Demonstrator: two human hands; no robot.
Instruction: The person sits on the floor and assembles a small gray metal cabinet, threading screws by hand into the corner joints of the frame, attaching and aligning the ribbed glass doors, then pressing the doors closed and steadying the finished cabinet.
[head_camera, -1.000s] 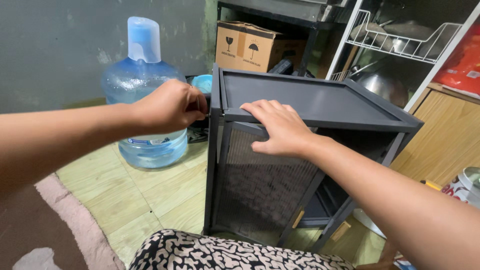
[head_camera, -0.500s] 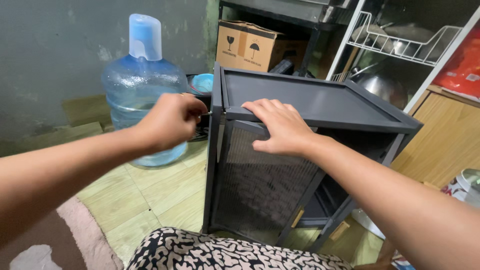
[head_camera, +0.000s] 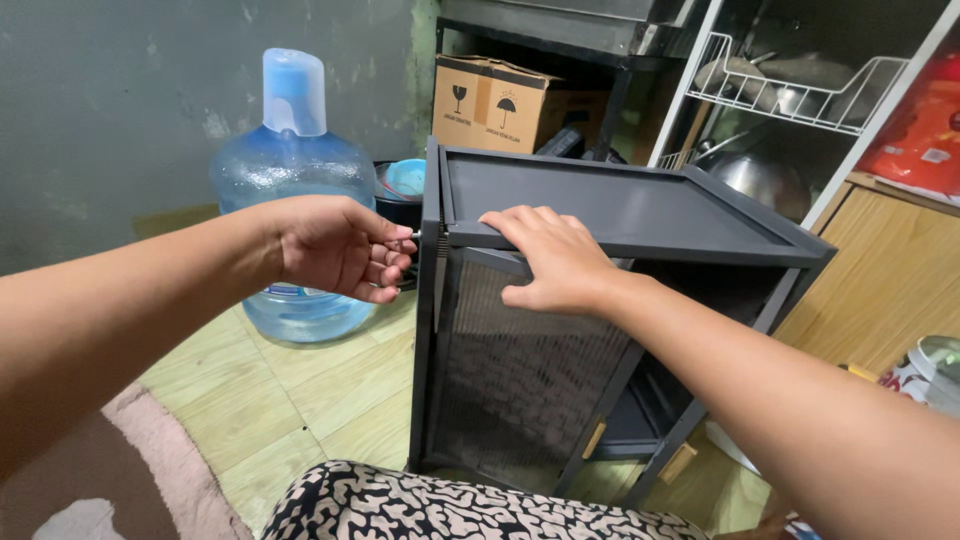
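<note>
A dark grey metal cabinet (head_camera: 620, 205) with a mesh door (head_camera: 530, 360) stands on the floor in front of me. My right hand (head_camera: 555, 260) lies flat over the front top edge of the cabinet, fingers spread, pressing on it. My left hand (head_camera: 335, 248) is at the cabinet's upper left corner post, its fingers pinched round a small metal part, probably a screw or a small tool, against the post. What exactly the fingers hold is too small to tell.
A large blue water bottle (head_camera: 290, 170) stands on the green floor left of the cabinet. A cardboard box (head_camera: 495, 100) sits behind. A white wire rack (head_camera: 800, 85) with pots and a wooden cupboard (head_camera: 890, 280) are to the right. A patterned cloth (head_camera: 440, 510) lies near me.
My left hand has drawn back slightly and now pinches at the corner post, fingers turned. The view has moved closer. My right hand stays on the top edge.
</note>
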